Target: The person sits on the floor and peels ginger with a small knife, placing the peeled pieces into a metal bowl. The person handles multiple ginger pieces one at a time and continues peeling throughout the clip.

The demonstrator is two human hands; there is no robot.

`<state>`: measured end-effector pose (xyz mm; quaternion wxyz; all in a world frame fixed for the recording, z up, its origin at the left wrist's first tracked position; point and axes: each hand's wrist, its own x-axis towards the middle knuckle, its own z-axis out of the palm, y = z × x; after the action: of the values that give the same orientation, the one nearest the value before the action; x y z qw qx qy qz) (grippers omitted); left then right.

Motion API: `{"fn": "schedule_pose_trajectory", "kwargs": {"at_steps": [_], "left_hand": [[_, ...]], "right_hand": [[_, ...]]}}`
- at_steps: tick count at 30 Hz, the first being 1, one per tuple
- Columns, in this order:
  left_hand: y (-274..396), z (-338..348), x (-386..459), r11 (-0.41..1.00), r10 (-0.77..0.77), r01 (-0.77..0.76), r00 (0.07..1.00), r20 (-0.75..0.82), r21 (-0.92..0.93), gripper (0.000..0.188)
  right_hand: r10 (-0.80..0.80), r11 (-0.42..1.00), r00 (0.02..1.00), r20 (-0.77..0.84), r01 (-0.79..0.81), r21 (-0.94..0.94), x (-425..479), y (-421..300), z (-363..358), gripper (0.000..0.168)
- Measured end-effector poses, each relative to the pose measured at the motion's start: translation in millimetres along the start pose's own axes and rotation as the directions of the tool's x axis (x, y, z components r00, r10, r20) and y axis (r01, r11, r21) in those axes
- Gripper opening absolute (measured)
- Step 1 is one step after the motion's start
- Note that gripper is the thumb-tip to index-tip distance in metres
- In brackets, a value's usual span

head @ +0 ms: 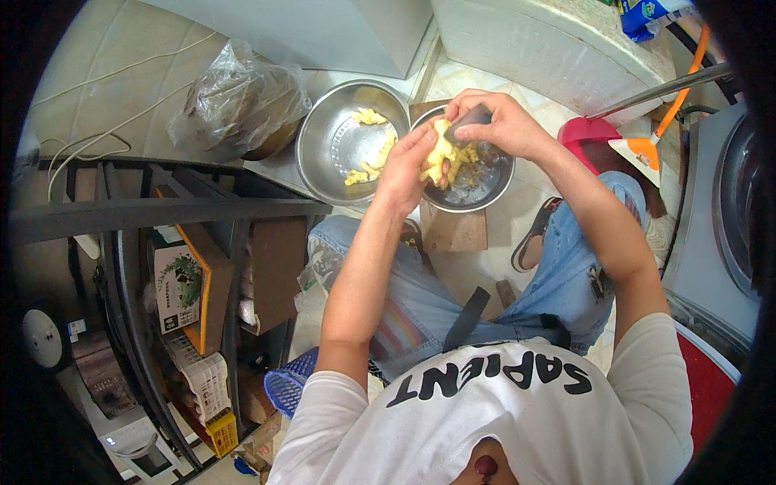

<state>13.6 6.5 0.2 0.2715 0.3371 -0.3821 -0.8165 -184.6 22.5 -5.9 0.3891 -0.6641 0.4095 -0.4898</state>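
My left hand grips a knobbly piece of peeled ginger root over the right-hand metal bowl. With my right hand I hold a dark, flat object against the top of that ginger; its exact kind cannot be told. Below the hands, the bowl contains more yellow ginger and brown scraps in what looks like water. Close by on the left, a wider stainless steel bowl holds several pale yellow ginger pieces.
A clear plastic bag with brownish contents lies left of the bowls. A wooden board is under the right bowl. A black shelf rack stands left; a pink dustpan, a broom and a front-loading washing machine are right.
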Motion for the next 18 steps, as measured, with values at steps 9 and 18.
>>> {"fn": "schedule_pose_trajectory", "kwargs": {"at_steps": [9,18], "left_hand": [[2,-1,1,0.983,-0.036,0.036,0.999,0.002,-0.182,0.030],[2,4,-2,0.997,0.049,-0.046,0.998,0.042,-0.065,0.033]], "right_hand": [[0.240,0.939,0.971,0.016,-0.236,0.251,1,-11,-7,0.014],[0.311,0.922,0.950,0.022,-0.307,0.238,2,-15,-11,0.011]]}}
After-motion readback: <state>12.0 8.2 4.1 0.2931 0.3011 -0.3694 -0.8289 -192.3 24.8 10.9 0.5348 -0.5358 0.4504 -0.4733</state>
